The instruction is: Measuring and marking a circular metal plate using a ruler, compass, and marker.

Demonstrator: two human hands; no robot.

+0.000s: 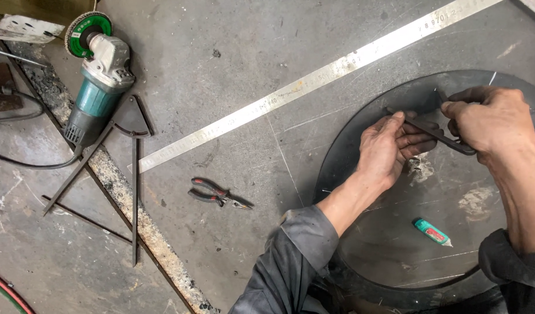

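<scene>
Both of my hands hold a dark, thin metal strip [425, 129] above a large round steel disc [372, 232] that lies on the grey steel floor plate. My left hand [389, 148] pinches the strip's left end between thumb and fingers. My right hand [493, 119] is closed over the strip's right end, near the disc's upper edge. The strip runs slanted from upper left to lower right between the two hands. A small teal and red marker tube [432, 232] rests on the disc below my hands.
A long steel ruler [314, 84] lies diagonally across the plate. Red-handled pliers [218, 193] lie left of the disc. A teal angle grinder [99, 81] with its cable sits at upper left, beside a dark metal compass-like frame [131, 151].
</scene>
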